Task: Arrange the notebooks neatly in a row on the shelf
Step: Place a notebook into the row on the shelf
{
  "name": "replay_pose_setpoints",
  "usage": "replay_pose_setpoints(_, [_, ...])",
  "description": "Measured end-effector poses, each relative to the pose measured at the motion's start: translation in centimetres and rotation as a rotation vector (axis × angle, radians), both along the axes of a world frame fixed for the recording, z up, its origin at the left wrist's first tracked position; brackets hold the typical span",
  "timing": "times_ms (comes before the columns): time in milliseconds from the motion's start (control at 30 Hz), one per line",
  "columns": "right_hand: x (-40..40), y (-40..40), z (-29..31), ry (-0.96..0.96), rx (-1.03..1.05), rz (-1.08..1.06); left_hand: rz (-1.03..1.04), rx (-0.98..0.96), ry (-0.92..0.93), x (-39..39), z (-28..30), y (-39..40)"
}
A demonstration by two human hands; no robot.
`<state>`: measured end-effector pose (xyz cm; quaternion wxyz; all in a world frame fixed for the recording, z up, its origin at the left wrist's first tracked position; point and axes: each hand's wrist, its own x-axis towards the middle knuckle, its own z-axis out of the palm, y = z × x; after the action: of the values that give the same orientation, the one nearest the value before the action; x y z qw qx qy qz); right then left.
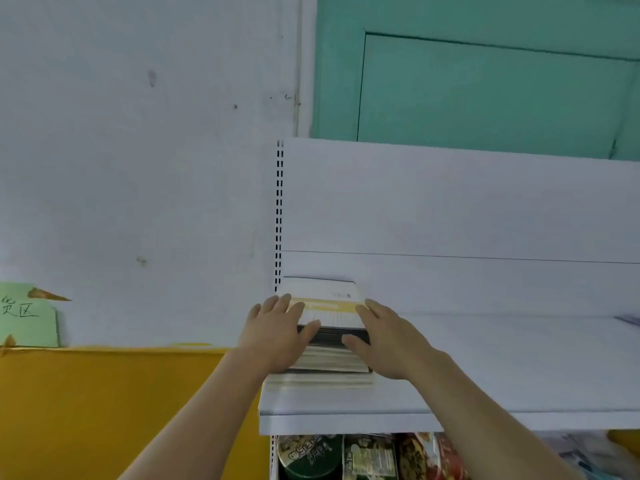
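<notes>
White metal shelf [485, 375] is carrying a stack of notebooks [329, 355] at its far left end, close to the slotted upright [279, 216] and lying flat against the back panel [450, 209]. Both hands are flanking the stack. The left hand [277, 334] is lying over the stack's left side, fingers straight and reaching onto the top cover, thumb pressing on the front edge. The right hand [384, 337] is pressing against the right side, fingers straight along the edge, thumb touching the dark band of page edges at the front. Neither hand is curling round anything; both are flat and squeezing inward.

The top notebook is showing a pale cover with a yellow stripe. The stack is looking thick, so probably heavy as a whole, with smooth covers likely to slide over one another. Taking hold at the two opposite sides, with thumbs steadying the front, seems the safest grip.

Below the shelf, packaged snacks [367, 455] are showing. A green paper sign [27, 315] is hanging on the wall at left.
</notes>
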<state>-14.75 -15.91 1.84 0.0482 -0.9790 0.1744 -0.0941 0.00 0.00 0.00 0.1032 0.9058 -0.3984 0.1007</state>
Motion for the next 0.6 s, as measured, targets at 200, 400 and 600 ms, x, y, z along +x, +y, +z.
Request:
replay_pose_setpoints(200, [2.3, -1.6, -1.3, 0.070, -0.084, 0.068, -0.014, 0.051, 0.037, 1.6, -1.0, -0.5])
replay_pose_setpoints(400, [2.0, -3.3, -1.3, -0.122, -0.167, 0.135, -0.032, -0.032, 0.065, 1.4, -0.4, -0.3])
replay_pose_setpoints(600, [1.3, -3.9, 0.3, -0.386, -0.327, 0.064, 0.055, -0.594, -0.111, 0.4, 1.0, -0.3])
